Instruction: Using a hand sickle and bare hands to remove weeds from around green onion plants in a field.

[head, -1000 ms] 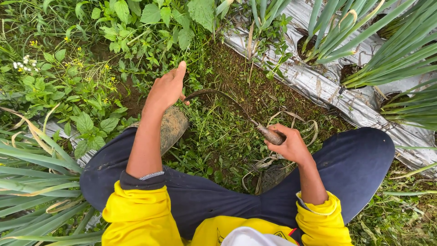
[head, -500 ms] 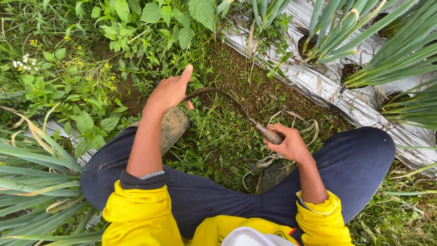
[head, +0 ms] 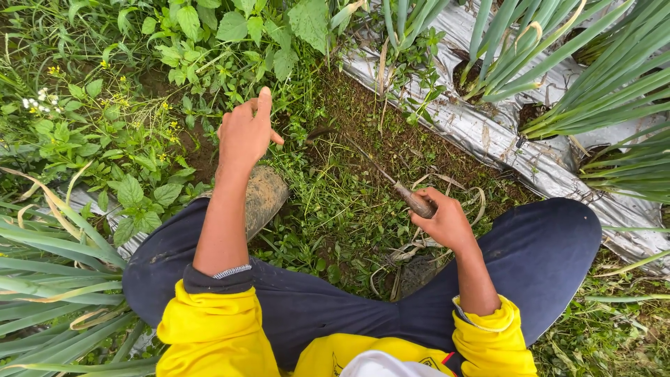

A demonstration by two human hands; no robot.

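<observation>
- Squatting, yellow sleeves [head: 209,324] nearest me, dark trousers [head: 544,258] to either side.
- My right hand [head: 447,222] is wrapped tight round the wooden handle of a sickle [head: 413,201]; fingers curled shut on it. The thin blade runs up and left, its tip low in the short weeds [head: 349,209] between my knees.
- My muddy boot [head: 264,199] sits just under my left forearm.
- My left hand [head: 244,134] is stretched forward, fingers loose and slightly apart, holding nothing, over the leafy plants [head: 209,42].
- Beyond, silver mulch sheet [head: 488,136] with green onions [head: 558,49].
</observation>
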